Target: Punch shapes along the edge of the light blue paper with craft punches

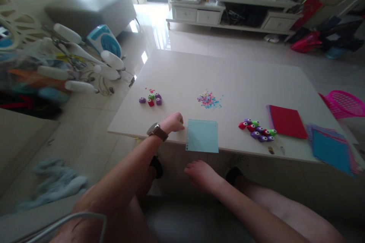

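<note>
My left hand [173, 122], with a watch on the wrist, is closed around a small green craft punch [181, 122], mostly hidden by the fingers. Just right of it, a light blue paper sheet [202, 136] lies at the table's front edge, slightly overhanging, with small punched marks along its top and left edges. My right hand [200, 174] hovers below the sheet, in front of the table edge, fingers loosely bent and nothing visible in them. Several purple, red and green craft punches [258, 131] cluster to the right; a smaller group [151, 100] stands at the left.
Colourful confetti bits [209, 100] lie mid-table, with a few red bits [151, 90] at the left. A red paper stack [288, 121] and a fanned blue stack [332, 150] are on the right of the white table [242, 72]. A pink basket [346, 103] stands beyond the right edge.
</note>
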The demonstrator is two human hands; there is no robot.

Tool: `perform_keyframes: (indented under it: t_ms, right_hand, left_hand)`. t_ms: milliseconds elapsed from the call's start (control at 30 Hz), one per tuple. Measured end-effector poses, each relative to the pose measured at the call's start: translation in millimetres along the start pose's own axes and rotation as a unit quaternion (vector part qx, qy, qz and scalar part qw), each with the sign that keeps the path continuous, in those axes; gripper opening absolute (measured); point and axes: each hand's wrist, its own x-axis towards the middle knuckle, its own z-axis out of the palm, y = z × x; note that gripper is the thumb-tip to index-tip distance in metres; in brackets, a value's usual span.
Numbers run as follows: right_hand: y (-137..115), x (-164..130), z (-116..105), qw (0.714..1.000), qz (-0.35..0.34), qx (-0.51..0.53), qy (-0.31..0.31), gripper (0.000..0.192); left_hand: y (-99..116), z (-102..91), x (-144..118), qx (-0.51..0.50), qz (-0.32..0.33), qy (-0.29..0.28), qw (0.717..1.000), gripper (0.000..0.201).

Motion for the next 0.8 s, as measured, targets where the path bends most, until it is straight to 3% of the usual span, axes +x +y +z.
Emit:
perform_keyframes:
  t_ms: [800]
  right_hand:
    - [2, 4, 11, 1.000, -0.002, -0.004, 0.008, 0.016]
  left_hand:
    - [-3, 5.9, 5, -0.007, -0.022, 0.007, 1.000, 0.016]
